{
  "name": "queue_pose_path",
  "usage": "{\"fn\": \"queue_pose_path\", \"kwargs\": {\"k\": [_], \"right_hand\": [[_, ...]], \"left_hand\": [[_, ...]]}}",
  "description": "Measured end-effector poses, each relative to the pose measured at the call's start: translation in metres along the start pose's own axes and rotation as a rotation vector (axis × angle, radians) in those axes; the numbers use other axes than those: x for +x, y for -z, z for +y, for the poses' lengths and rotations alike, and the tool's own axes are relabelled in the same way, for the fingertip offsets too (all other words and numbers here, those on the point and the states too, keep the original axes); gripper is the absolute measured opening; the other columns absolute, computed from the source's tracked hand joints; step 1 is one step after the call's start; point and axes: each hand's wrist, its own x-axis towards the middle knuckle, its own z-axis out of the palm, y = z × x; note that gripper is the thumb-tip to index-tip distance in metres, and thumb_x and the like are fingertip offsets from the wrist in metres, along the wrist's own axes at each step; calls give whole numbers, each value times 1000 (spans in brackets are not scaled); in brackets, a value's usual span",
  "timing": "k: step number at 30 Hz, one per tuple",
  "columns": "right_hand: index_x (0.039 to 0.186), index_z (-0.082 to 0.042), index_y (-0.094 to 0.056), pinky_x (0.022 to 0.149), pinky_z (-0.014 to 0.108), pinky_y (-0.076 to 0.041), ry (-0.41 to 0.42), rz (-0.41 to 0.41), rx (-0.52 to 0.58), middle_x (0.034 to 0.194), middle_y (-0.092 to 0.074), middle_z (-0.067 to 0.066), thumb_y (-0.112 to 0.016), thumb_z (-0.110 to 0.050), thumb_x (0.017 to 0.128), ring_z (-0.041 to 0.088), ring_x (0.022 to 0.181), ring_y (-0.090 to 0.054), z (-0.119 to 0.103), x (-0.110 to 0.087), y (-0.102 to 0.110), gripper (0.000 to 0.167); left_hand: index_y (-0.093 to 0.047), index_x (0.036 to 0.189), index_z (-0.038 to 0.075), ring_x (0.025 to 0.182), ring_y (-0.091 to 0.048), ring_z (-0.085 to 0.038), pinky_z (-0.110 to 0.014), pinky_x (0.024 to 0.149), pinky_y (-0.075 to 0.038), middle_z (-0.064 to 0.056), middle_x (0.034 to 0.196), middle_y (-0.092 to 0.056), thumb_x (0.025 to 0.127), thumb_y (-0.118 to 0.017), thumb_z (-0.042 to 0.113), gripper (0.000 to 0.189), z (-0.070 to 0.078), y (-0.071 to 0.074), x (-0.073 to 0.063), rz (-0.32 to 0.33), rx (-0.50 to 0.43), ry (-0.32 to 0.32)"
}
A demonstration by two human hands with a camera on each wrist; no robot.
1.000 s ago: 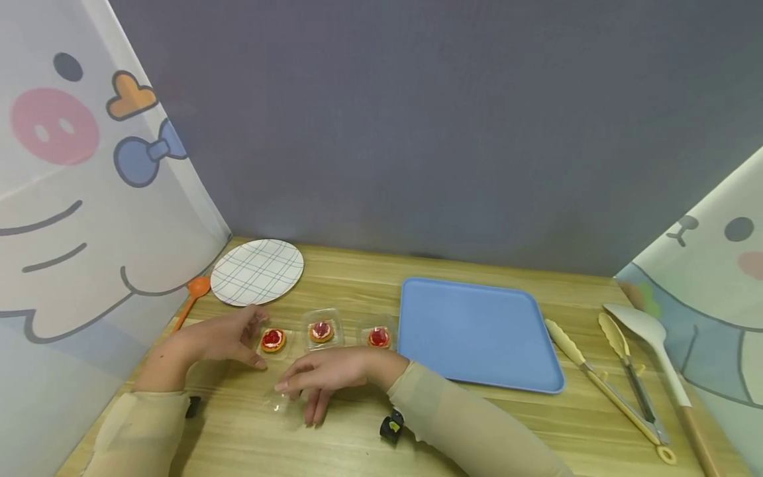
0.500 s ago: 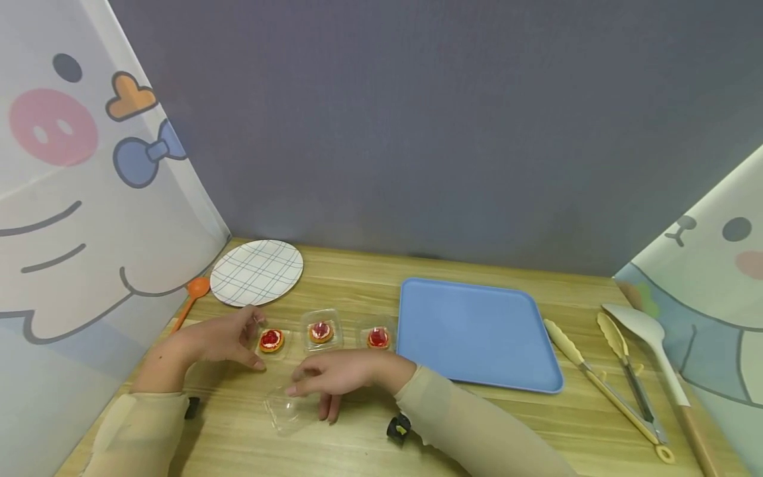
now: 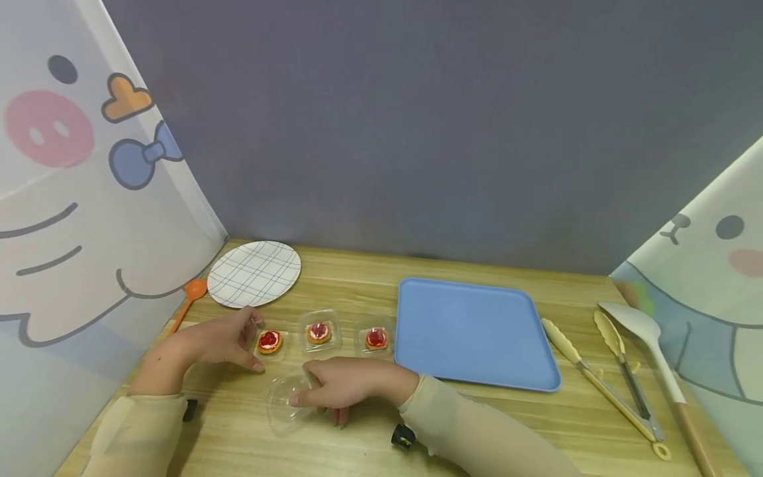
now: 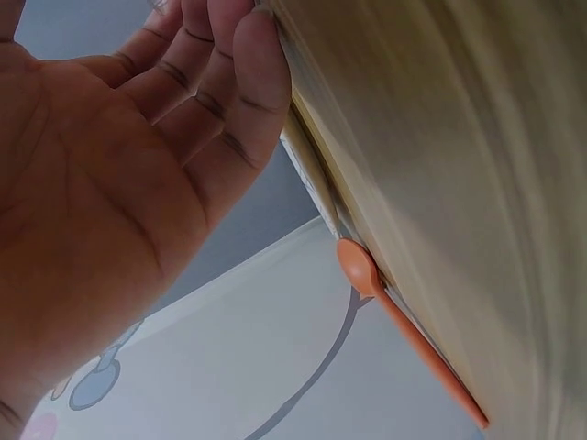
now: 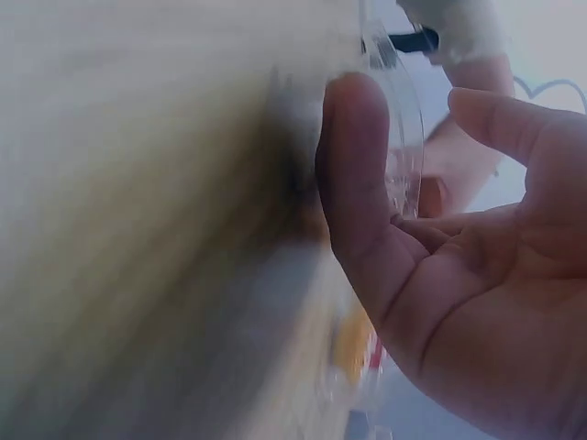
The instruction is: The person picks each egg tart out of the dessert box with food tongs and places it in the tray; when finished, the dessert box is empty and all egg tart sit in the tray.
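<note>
In the head view, my left hand (image 3: 223, 339) spans the left side of a small clear plastic box (image 3: 285, 350), thumb at the near corner and fingertips at the far one. A fruit tart (image 3: 270, 342) with red topping and a cream ring sits in this uncovered box. My right hand (image 3: 346, 384) pinches a clear plastic lid (image 3: 281, 407) by its right side, low over the wood in front of the box. In the right wrist view the lid (image 5: 404, 137) shows behind the fingers. The left wrist view shows the left palm (image 4: 92, 183), with the box hidden.
Two more clear boxes, a middle one (image 3: 335, 328) and a right one (image 3: 389, 331), hold tarts. A blue tray (image 3: 473, 334) lies to their right. Behind are a checked plate (image 3: 255, 273) and orange spoon (image 3: 195, 289); tongs (image 3: 587, 377) and a spatula (image 3: 658, 351) lie far right.
My right hand has shifted a little to the right and back, turning the lid so more of it shows. The left hand stays at the box.
</note>
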Motion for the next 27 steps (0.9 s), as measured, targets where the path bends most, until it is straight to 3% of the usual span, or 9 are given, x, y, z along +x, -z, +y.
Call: {"fn": "queue_pose_path", "kwargs": {"k": [4,9,12,15,17,19,24,27], "right_hand": [[121,-11,-49,48,33,-58,-17,-16,8,73,-66,3,-66,-43,105,18,47,-64,-5,0,-9,40],[158,-5,-32,48,29,-54,-41,-19,-93,66,-65,-2,-63,-48,106,15,47,-59,-11,1,-17,74],[170,-4,-17,64,24,-58,-40,-16,-220,73,-70,-4,-57,-55,107,9,62,-65,-12,5,-18,90],[171,-5,-16,96,20,-58,-38,-6,-355,121,-79,0,-52,-62,107,3,106,-73,-13,11,-19,93],[171,-7,-19,112,21,-51,-41,1,-425,151,-65,4,-48,-66,106,4,131,-63,-14,15,-20,93],[171,-8,-22,116,25,-50,-49,4,-450,166,-48,9,-46,-69,106,10,143,-58,-16,18,-21,92],[170,-11,-26,115,28,-52,-67,36,-500,163,-52,8,-45,-72,105,13,140,-61,-19,15,-18,91],[168,-12,-31,105,28,-58,-66,73,-512,148,-67,5,-47,-71,104,11,127,-69,-22,8,-11,88]], "left_hand": [[-48,132,2,89,-52,-19,-24,73,-44,-7,102,-56,76,-97,32,80,0,0,-1,1,0,-4],[-49,131,3,89,-52,-18,-24,74,-44,-7,103,-56,76,-96,34,79,0,-1,-1,1,1,-12],[-49,132,2,90,-52,-18,-24,74,-44,-7,104,-56,76,-96,33,79,-1,-1,-1,2,4,-15],[-49,132,2,89,-52,-18,-24,74,-44,-7,103,-55,76,-96,33,80,-1,-1,-1,2,6,-15],[-48,132,2,89,-51,-18,-23,73,-44,-7,103,-55,76,-96,33,80,-1,-1,-2,3,1,-16],[-49,132,2,89,-51,-18,-23,73,-43,-7,102,-55,76,-96,33,80,-1,-1,-2,5,0,-20],[-48,133,2,91,-52,-18,-24,75,-45,-7,103,-56,76,-96,36,82,0,-1,-1,5,14,-22],[-45,138,2,96,-57,-20,-30,82,-49,-10,110,-59,75,-97,40,90,2,0,-3,7,44,5]]}}
